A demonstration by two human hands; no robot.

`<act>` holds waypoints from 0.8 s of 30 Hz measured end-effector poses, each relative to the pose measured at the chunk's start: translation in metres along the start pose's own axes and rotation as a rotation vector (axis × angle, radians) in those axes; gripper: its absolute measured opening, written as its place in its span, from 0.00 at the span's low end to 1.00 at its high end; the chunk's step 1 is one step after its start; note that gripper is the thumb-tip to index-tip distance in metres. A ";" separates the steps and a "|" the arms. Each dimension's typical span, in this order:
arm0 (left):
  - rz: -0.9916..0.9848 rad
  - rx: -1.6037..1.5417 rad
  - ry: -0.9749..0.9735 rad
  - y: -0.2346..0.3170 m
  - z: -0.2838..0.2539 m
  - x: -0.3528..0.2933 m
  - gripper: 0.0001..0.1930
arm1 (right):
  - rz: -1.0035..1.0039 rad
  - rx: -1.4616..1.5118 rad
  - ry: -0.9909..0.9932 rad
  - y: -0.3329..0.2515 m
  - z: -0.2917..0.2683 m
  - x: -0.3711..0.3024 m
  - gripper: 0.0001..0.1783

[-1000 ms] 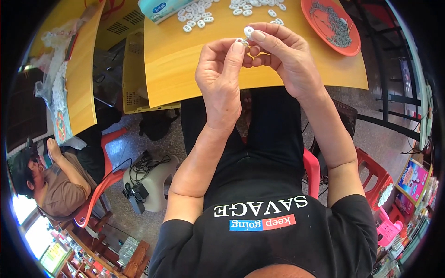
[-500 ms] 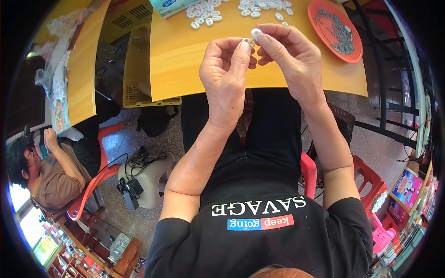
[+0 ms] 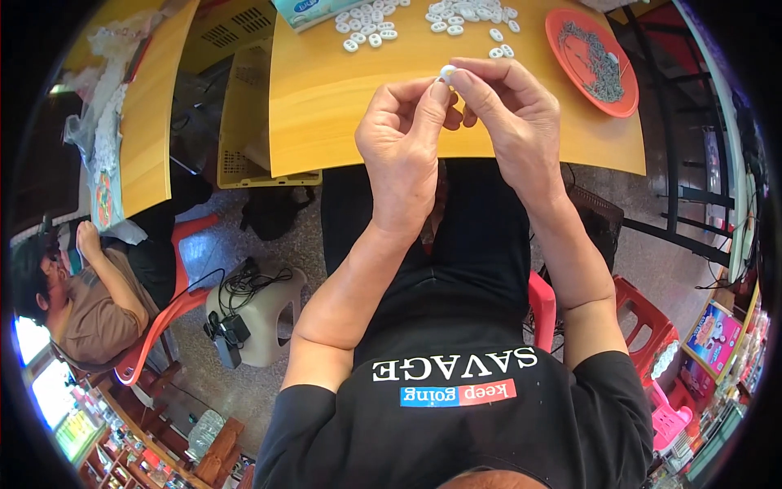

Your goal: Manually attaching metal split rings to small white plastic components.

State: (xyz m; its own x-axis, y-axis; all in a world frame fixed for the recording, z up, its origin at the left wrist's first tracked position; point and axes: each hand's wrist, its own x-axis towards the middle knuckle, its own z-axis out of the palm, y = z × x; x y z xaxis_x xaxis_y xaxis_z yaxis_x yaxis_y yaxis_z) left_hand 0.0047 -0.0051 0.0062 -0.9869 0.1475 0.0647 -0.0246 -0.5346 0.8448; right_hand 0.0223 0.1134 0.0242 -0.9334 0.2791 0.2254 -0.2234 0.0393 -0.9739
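Both my hands meet above the near part of the yellow table [image 3: 326, 122], fingertips close together. Between thumb and fingers my right hand [image 3: 515, 118] pinches a small white oval plastic piece [image 3: 447, 72]. Touching or nearly touching that piece, the closed thumb and forefinger of my left hand [image 3: 407, 138] pinch a small grey metal piece, now mostly hidden by the fingertips. Beyond my hands lie a heap of white oval pieces with holes [image 3: 468, 11] and a second group of the same pieces [image 3: 371, 24] to its left.
At the right of the table sits an orange-red plate [image 3: 562, 57] holding many small grey metal pieces [image 3: 603, 77]. A tissue pack [image 3: 314, 10] stands at the far left. A seated person [image 3: 106, 301] is at another table, beside a grey stool [image 3: 265, 326] with cables on it.
My hands have come slightly lower in the view, and the white piece has turned and closed up against my left fingertips. The grey piece between them shows less now.
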 end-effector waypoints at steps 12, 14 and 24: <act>-0.127 -0.069 0.034 0.004 -0.002 0.000 0.07 | 0.071 0.156 0.065 0.013 0.010 -0.008 0.09; -0.123 -0.030 -0.014 0.004 -0.005 0.003 0.08 | 0.128 0.208 0.068 0.012 0.006 -0.003 0.11; 0.153 0.202 -0.263 -0.007 -0.020 0.010 0.18 | 0.356 0.478 -0.095 -0.001 -0.003 -0.003 0.27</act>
State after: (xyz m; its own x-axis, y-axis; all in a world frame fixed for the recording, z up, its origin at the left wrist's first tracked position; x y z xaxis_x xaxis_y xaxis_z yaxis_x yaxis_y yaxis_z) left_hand -0.0080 -0.0169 -0.0099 -0.9013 0.3018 0.3108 0.1781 -0.3959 0.9009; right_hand 0.0264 0.1154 0.0239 -0.9900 0.1081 -0.0901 0.0269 -0.4830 -0.8752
